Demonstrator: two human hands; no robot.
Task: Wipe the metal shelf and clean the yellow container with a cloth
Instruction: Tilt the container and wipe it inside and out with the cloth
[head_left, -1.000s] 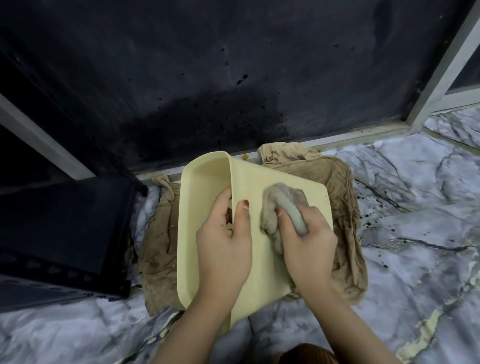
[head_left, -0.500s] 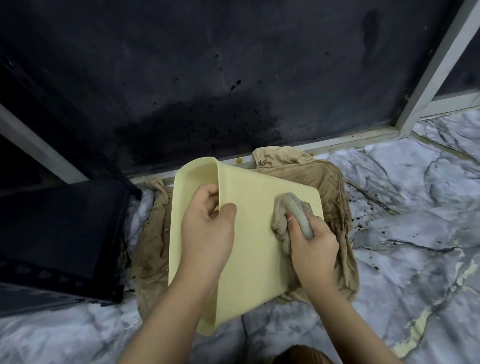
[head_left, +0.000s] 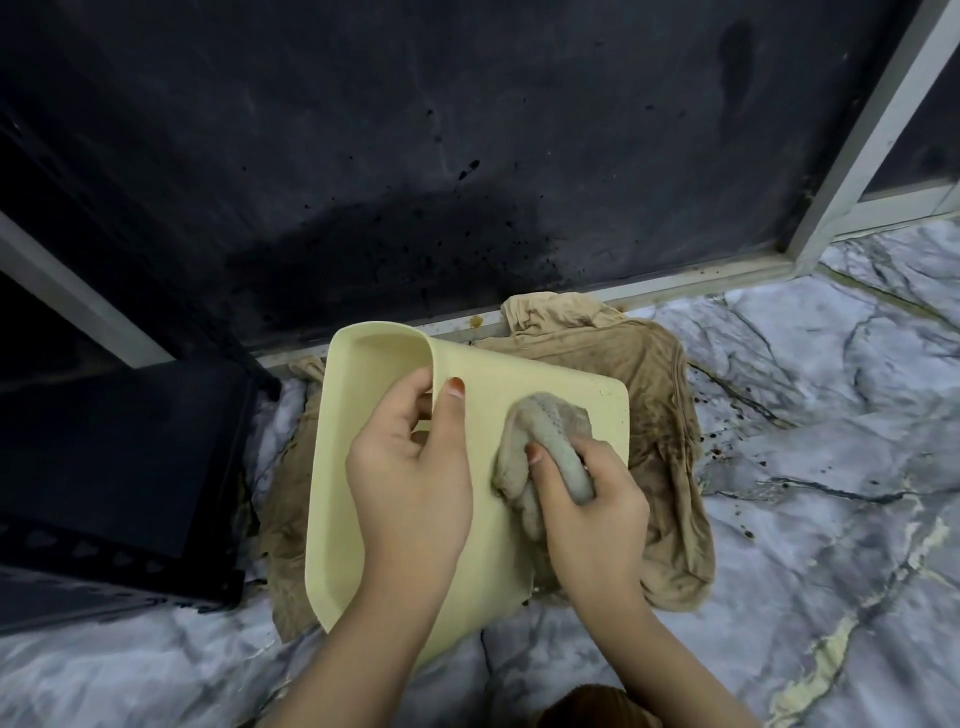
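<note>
Yellow container (head_left: 519, 410): one plastic tub, pale yellow, rounded corners, tipped on its side over a brown rag (head_left: 660, 415) spread on the marble floor (head_left: 831, 415); its open mouth faces left and its flat outer face is turned up toward me. My left hand (head_left: 410, 493) grips the upper wall, fingers curled inside the rim and thumb pressed on the outside. My right hand (head_left: 587, 509) clenches a bunched grey cloth (head_left: 545, 441), which lies against the container's outer face near its right edge. Brown rag: crumpled, stained, showing on both sides of the container and beyond its far edge. Black metal shelf (head_left: 119, 457): at left, on the floor, just beside the rag. Dark wall panel (head_left: 415, 156): behind, spattered with specks, edged by a pale metal frame (head_left: 872, 135). Marble floor: grey veined, dark specks near the rag's right side.
</note>
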